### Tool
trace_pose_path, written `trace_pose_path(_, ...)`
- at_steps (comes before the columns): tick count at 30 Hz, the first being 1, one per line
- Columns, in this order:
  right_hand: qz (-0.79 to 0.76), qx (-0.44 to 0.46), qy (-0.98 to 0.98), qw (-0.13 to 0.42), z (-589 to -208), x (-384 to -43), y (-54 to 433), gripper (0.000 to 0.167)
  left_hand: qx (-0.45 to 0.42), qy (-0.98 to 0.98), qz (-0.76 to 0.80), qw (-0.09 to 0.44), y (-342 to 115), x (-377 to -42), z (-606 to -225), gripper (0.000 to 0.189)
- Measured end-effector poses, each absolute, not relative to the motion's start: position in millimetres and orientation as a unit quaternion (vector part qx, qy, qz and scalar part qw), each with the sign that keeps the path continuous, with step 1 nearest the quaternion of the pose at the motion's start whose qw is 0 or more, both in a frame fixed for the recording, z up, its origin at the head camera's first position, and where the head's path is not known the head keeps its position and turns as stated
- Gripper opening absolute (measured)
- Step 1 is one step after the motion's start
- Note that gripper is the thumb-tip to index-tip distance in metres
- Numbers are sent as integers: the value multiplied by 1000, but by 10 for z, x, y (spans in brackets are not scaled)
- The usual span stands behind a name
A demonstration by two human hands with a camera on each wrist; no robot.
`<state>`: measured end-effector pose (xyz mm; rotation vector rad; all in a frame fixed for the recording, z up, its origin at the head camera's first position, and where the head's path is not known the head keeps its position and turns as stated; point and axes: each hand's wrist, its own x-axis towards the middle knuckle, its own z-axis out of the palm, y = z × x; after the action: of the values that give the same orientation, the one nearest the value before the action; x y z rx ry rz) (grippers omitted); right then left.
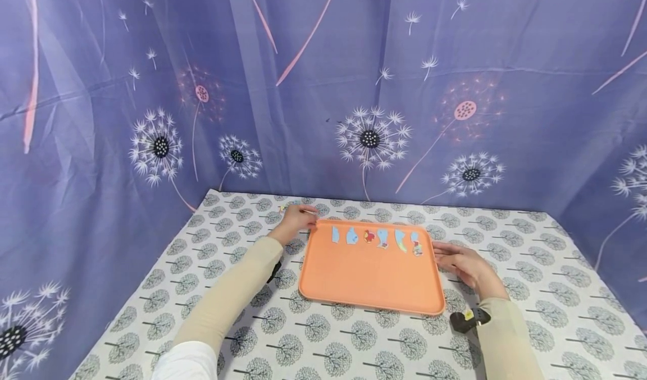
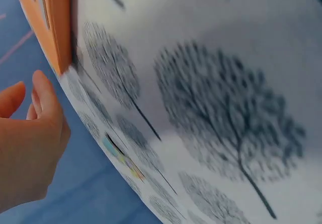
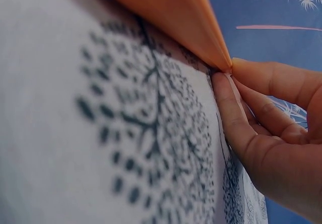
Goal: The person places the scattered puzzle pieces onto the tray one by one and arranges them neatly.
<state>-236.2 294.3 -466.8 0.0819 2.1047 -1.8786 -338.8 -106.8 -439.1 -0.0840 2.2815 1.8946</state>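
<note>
An orange tray (image 1: 371, 282) lies on the tree-patterned tablecloth. Along its far side sits a row of small, flat, irregular pieces, mostly light blue: a plain blue piece (image 1: 351, 236), a red one (image 1: 369, 236) and a blue-green one (image 1: 401, 240) among them. My left hand (image 1: 298, 221) is at the tray's far left corner, thumb and fingers apart and loosely bent in the left wrist view, with nothing between them. On the right, my right hand (image 1: 464, 262) pinches the tray's side rim; in the right wrist view thumb and forefinger (image 3: 274, 80) meet at the orange edge.
Another small coloured piece (image 1: 281, 208) lies on the tablecloth (image 1: 222, 290) beyond the left hand, near the table's far edge. A purple curtain (image 1: 308, 116) with dandelion print hangs behind the table and at both sides.
</note>
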Motion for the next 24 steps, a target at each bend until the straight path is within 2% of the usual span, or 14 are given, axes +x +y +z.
trace_pose_path(16,-658,16,736,158,-4690,-2371,2948,66,-103,796,595,-47,-1658,-3649,-4531,31)
trace_pose_path(24,-657,24,737,156,-4689,-2363,2950,66,-91,789,606,-46,-1788,-3693,-4552,37)
